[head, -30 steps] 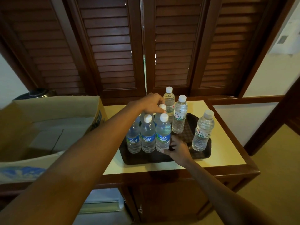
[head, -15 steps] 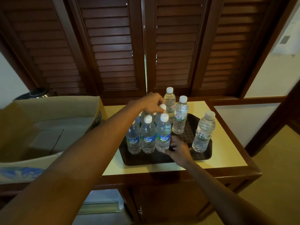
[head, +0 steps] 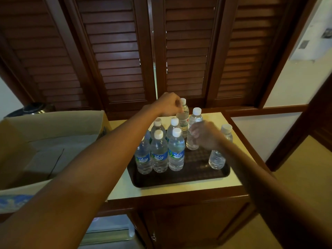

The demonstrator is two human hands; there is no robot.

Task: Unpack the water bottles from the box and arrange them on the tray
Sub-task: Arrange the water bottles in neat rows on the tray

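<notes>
Nearest to the viewer, two bare forearms rise from the bottom corners of the frame and come together above a dark tray (head: 179,180) near the middle. The tray lies on a cream top of a wooden cabinet (head: 188,221), which fills the lower middle.

At the front left part of the tray stands a tight group of upright water bottles with white caps. The front row has three with blue labels; the rightmost of them (head: 176,151) touches its neighbour. Behind this row more caps show, close together.

At the right end of the tray one clear bottle (head: 217,159) stands alone, well apart from the group and partly hidden by the right forearm.

The right hand (head: 206,135) is a little right of the frame's centre, blurred. Its fingers curl around the body of a clear bottle (head: 195,119), which stands upright on the tray behind the group.

The left hand (head: 168,105) is higher, above centre. It is clenched at the neck of the farthest bottle (head: 184,119), just under the cap, and seems to pinch it, though I cannot tell how firmly.

On the left side of the frame sits the open cardboard box (head: 53,126), beside the cabinet; in the part of its inside that shows I see only the bare bottom.

Farthest, dark wooden louvred doors (head: 125,60) cover the upper frame.
</notes>
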